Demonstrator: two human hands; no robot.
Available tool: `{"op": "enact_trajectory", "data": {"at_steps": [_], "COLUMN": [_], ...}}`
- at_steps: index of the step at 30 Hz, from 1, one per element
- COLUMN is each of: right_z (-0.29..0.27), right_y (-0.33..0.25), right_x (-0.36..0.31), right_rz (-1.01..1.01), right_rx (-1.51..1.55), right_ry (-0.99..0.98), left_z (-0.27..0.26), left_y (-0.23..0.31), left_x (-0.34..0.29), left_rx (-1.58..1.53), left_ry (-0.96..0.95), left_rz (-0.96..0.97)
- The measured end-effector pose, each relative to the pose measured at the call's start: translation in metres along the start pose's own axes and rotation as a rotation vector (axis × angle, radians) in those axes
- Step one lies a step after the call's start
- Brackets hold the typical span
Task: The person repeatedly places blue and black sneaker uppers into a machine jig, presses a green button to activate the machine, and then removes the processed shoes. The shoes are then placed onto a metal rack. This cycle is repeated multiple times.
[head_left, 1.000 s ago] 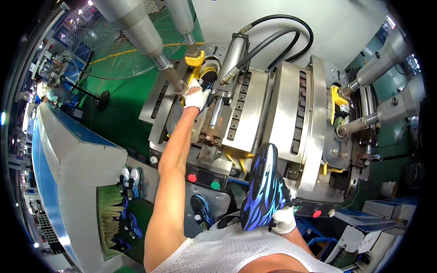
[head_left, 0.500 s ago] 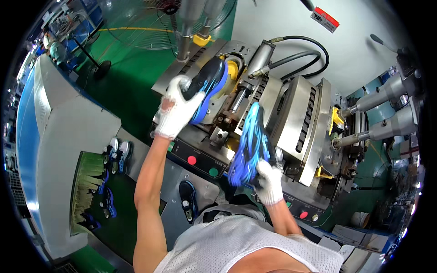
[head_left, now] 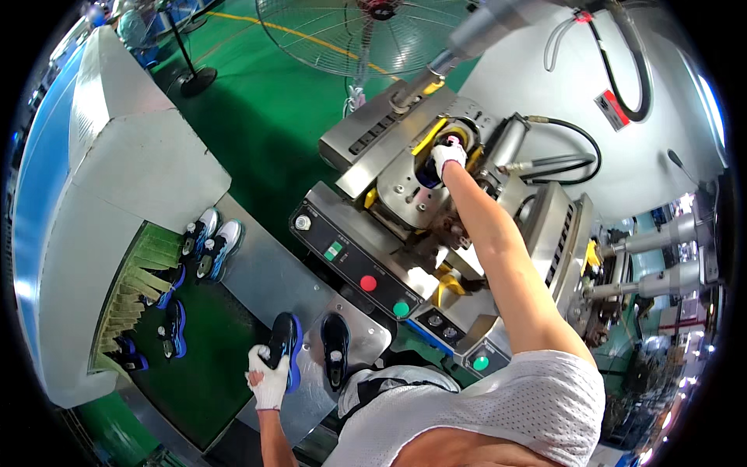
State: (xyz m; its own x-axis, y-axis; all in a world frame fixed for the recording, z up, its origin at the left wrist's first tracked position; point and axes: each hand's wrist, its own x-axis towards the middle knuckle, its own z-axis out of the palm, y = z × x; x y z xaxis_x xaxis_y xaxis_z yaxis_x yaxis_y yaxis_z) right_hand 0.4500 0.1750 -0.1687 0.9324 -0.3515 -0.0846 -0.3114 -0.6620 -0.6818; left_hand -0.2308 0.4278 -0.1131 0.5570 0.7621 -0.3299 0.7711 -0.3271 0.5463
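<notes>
My left hand (head_left: 268,379), in a white knit glove, is closed on a black sneaker (head_left: 286,340) with a blue-purple sole. That sneaker is at the metal ledge (head_left: 257,284) beside the green conveyor belt. To its right a second black sneaker (head_left: 335,350) lies on the ledge. My right arm stretches forward into the press machine (head_left: 401,187). There my gloved right hand (head_left: 450,156) is closed on another dark sneaker (head_left: 427,174) in the machine's opening, and the hand covers much of that shoe.
Two lighter sneakers (head_left: 219,249) stand on the ledge near the flap curtain (head_left: 152,261). Several shoes lie on the green belt (head_left: 206,350). The control panel (head_left: 354,261) with coloured buttons fronts the machine. Hoses (head_left: 572,159) run behind; a caged fan (head_left: 358,39) stands beyond.
My left hand has come down from the machine to the ledge with a sneaker. My right hand has moved forward and up with its sneaker into the machine's opening. The view has shifted left.
</notes>
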Motion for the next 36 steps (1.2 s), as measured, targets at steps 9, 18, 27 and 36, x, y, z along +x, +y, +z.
{"op": "enact_trajectory", "data": {"at_steps": [9, 18, 27, 36], "right_z": [0.01, 0.03, -0.134, -0.079], "right_y": [-0.048, -0.024, -0.059, 0.19], "right_x": [-0.075, 0.024, -0.327, -0.437], "right_rz": [-0.005, -0.1, -0.875, -1.087], "right_rx": [0.112, -0.199, 0.181, -1.019], "right_ry": [0.036, -0.181, -0.259, -0.287], "left_z": [0.067, 0.127, 0.147, 0.143], "left_y": [-0.06, -0.103, -0.133, -0.148], "left_x": [-0.048, -0.063, -0.077, -0.06], "left_rx": [-0.048, 0.068, -0.305, -0.284], "left_ry": [0.182, 0.038, 0.164, 0.171], "left_rz": [-0.242, -0.385, -0.243, 0.191]}}
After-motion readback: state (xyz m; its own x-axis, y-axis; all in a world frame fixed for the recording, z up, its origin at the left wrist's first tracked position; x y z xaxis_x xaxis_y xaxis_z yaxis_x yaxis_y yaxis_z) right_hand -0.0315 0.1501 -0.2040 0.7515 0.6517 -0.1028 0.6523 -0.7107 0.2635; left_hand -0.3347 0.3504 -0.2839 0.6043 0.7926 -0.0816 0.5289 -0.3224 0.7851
